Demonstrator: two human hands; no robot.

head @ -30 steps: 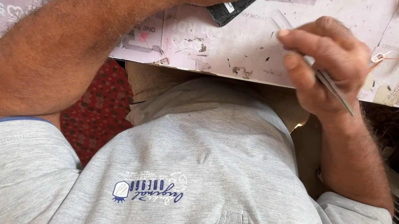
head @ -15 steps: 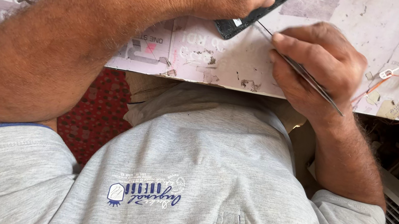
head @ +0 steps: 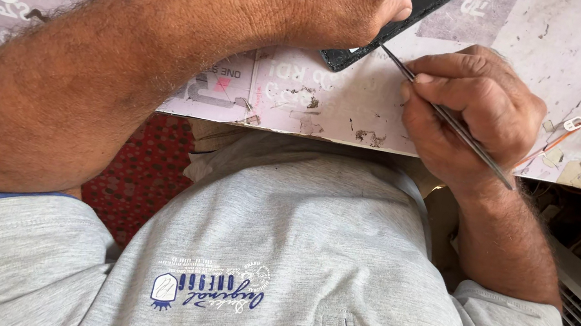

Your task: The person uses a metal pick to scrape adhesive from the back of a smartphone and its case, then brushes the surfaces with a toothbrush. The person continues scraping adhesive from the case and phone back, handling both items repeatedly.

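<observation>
While both hands work at the top centre of the frame, I log a phone under repair.
My left hand clamps the black phone on the worn table; my right hand pinches thin tweezers, tip touching the phone's lower edge.

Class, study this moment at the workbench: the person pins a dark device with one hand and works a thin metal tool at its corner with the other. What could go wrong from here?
1. The thin metal tool might slip off the dark device and jab the left hand, whose thumb sits right beside the tip.
2. The device lies near the table edge, so a hard push may slide it off.
</observation>
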